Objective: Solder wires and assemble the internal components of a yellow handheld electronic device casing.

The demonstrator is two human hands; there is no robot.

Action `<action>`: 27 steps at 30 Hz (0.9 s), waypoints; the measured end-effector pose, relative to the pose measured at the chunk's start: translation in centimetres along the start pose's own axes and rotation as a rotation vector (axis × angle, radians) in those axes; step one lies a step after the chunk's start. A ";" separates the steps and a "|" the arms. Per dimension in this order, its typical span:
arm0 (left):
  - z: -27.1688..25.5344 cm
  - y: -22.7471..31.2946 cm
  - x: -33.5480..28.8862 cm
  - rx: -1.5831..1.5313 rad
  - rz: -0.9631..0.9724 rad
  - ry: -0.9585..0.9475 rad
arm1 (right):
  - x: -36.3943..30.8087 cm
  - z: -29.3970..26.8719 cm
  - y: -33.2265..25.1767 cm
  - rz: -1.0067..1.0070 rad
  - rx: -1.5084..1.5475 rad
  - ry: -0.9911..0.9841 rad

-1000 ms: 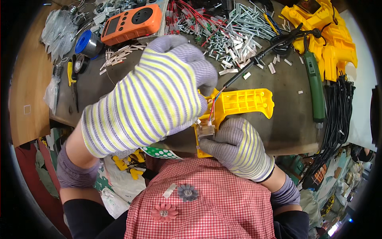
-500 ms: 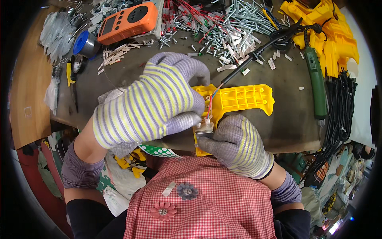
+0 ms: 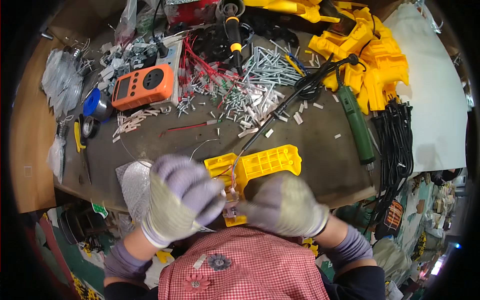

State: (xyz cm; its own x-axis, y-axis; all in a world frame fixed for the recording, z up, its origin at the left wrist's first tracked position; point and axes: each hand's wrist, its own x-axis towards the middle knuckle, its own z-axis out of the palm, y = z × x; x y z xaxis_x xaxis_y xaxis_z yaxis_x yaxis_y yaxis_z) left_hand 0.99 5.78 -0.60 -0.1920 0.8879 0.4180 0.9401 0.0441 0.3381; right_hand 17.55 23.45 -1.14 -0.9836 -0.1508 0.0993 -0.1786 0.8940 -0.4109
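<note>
A yellow plastic housing half (image 3: 270,165), shaped like a pistol-grip tool body, lies ribbed inside up at the table's near edge. A black power cord (image 3: 260,131) runs into it, splitting into thin coloured wires. Those wires lead down to a small part (image 3: 231,196) in the housing's lower section, partly hidden between my hands. My left hand (image 3: 182,197), in a striped glove, has its fingers bent beside that part. My right hand (image 3: 282,206), also gloved, is at the lower section's right side. Motion blurs the fingers of both, so any grip is unclear.
Beyond the housing lie a red-wired piece (image 3: 192,126), heaped screws (image 3: 270,65) and an orange multimeter (image 3: 145,86). A green electric screwdriver (image 3: 356,125) and black cords (image 3: 395,140) are at right. Bubble wrap (image 3: 135,182) sits left; yellow housings (image 3: 380,60) pile at back right.
The view has shifted, showing more of the table's far side. My left hand has drawn back from over the housing, uncovering the red-wired piece. The right hand has lifted off the small part.
</note>
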 end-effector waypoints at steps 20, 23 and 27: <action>1.7 1.2 -2.6 -0.074 0.164 0.106 | 1.8 -14.6 27.6 1.278 -0.459 0.308; 1.7 0.8 -2.4 -0.067 0.174 0.111 | 0.8 -14.0 28.9 1.163 -0.325 0.638; 2.0 0.9 -3.0 -0.065 0.174 0.097 | 2.4 -11.9 25.1 0.572 0.308 1.389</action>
State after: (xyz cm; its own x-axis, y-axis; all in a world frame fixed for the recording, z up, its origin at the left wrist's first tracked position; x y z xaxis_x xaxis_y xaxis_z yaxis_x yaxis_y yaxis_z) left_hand 2.98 4.11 -3.23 -0.0576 0.8312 0.5530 0.9420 -0.1382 0.3059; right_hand 11.00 50.55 -0.38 -0.1504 0.8297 0.5376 0.0322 0.5476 -0.8361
